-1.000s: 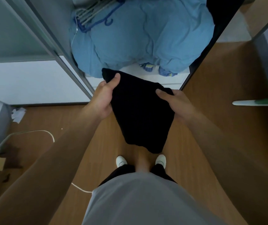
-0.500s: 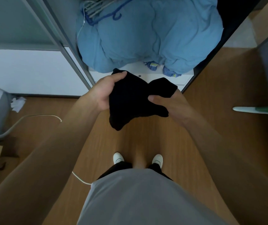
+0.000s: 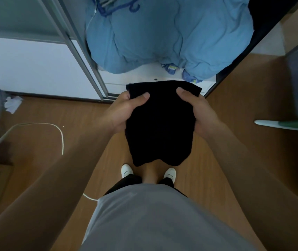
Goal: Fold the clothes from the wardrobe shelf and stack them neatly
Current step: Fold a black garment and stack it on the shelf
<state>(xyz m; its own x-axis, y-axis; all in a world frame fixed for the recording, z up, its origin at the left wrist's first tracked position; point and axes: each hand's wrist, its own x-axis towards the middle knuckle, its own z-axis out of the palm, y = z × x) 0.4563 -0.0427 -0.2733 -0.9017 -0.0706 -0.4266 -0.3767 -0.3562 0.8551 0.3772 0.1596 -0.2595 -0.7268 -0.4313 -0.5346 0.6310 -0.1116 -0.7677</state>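
A black garment hangs in front of me, folded into a narrow panel, in the air above the wooden floor and my shoes. My left hand grips its upper left edge, thumb on top of the cloth. My right hand grips the upper right edge the same way. The fingers of both hands are hidden behind the fabric. The white wardrobe shelf lies just beyond the garment's top edge, under a big light-blue bundle of bedding.
The wardrobe's sliding door frame stands at the left and a dark wardrobe side at the right. A white cable curls on the floor. Blue hangers lie on the bundle. A green-and-white handle sticks in from the right.
The garment has gone from a long hanging drape to a bunched fold and now to a flat, narrower panel. Both hands have shifted to its upper corners, closer to the shelf.
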